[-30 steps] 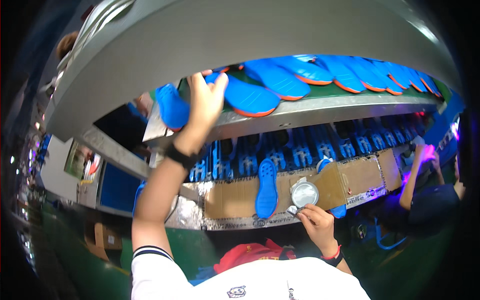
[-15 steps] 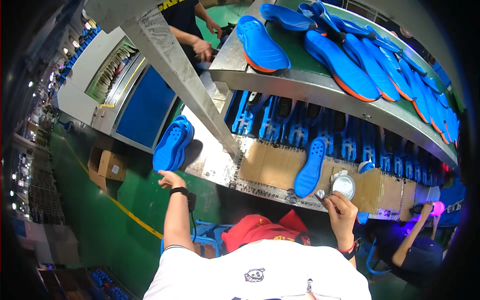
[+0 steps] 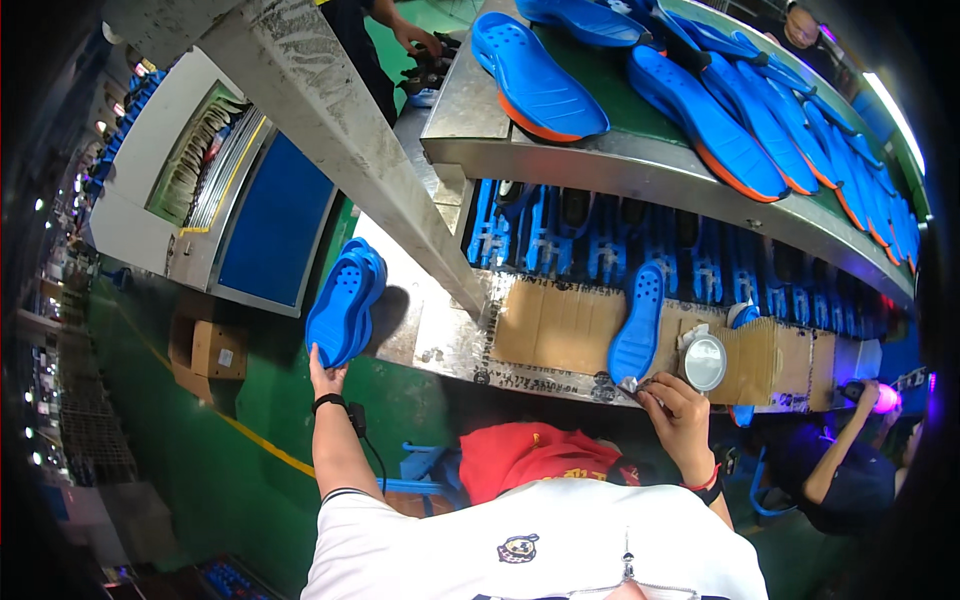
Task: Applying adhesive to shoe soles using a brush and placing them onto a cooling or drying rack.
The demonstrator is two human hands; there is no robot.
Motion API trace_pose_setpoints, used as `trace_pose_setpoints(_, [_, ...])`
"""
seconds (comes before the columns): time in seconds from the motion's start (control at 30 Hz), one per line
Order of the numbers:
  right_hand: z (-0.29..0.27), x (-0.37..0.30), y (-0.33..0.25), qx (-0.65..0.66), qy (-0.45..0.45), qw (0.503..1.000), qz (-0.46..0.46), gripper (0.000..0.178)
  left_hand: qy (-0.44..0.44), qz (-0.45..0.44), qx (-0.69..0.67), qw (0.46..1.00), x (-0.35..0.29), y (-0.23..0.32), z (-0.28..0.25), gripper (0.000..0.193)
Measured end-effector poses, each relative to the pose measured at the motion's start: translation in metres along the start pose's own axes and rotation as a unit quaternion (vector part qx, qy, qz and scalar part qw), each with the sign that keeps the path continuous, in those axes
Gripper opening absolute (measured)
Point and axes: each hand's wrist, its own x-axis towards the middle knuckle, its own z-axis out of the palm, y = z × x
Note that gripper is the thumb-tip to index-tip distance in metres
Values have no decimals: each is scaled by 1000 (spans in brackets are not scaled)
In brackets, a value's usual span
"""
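Note:
A small stack of blue shoe soles (image 3: 345, 300) lies at the left end of the metal bench. At its near end is my left hand (image 3: 329, 372), its fingers closing on the edge of a sole; part of the grip is hidden. My right hand (image 3: 680, 412) pinches a slim tool with a silvery-grey tip (image 3: 629, 384), whose exact kind I cannot make out. Just beyond that tip, one blue sole (image 3: 637, 322) rests on the bench, partly over cardboard. Right of it stands a round white cup (image 3: 703, 362) with pale contents, close to my right fingers.
Many blue soles with orange edges (image 3: 555, 85) cover the raised shelf (image 3: 640, 170). A slanting metal post (image 3: 350, 150) rises between the stack and the bench. Below the shelf is a row of blue shoe-holding racks (image 3: 605, 245). Another person (image 3: 850, 470) works at the right.
My left hand has moved forward from just below the stack and now touches a sole. My right hand still pinches the tool near the bench sole. The whole view has shifted slightly.

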Motion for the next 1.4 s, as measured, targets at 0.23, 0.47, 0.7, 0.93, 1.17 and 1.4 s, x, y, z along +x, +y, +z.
trace_pose_setpoints(0.23, [5, 5, 2, 9, -22, 1000, -9, 7, -21, -25, 61, 998, -11, -18, 19, 66])
trace_pose_setpoints(0.47, [0, 3, 18, 17, -48, 999, 2, 8, -115, 71, -35, 990, -74, -76, 4, 64])
trace_pose_setpoints(0.7, [-20, -18, 56, 30, -47, 998, 11, 10, -117, 17, -20, 993, -211, -149, -71, 65])
trace_pose_setpoints(0.93, [-44, -45, 106, 11, -2, 998, 61, 10, -207, -91, 60, 972, -269, -202, -20, 60])
trace_pose_setpoints(1.17, [-67, -60, 158, -30, 42, 995, 83, 8, -237, -83, 45, 967, -233, -246, 101, 56])
trace_pose_setpoints(1.4, [-51, -56, 207, -125, 83, 986, 70, 9, -79, 33, 104, 991, -218, -273, 124, 60])
